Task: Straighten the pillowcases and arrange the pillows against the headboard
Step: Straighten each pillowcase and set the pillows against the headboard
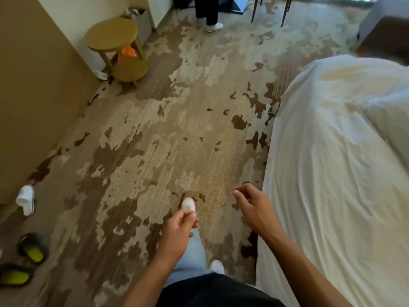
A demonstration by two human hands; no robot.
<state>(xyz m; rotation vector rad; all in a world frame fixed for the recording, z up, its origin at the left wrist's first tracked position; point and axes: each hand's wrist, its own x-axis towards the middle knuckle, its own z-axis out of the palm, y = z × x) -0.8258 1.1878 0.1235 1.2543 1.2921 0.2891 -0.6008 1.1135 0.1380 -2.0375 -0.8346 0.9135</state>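
A bed [327,173] covered in a rumpled white duvet fills the right side of the view. No pillow or headboard shows. My left hand [179,231] hangs over the patterned carpet in front of my leg, fingers curled loosely with nothing in them. My right hand [254,209] is just left of the bed's edge, fingers apart and empty, not touching the duvet. My feet in white slippers stand on the carpet below the hands.
A round wooden side table [115,47] stands at the upper left by the wall, an orange item on its lower shelf. A white slipper [26,199] and dark sandals [33,249] lie at the left. Another person's legs [209,13] and chair legs [285,12] are at the top.
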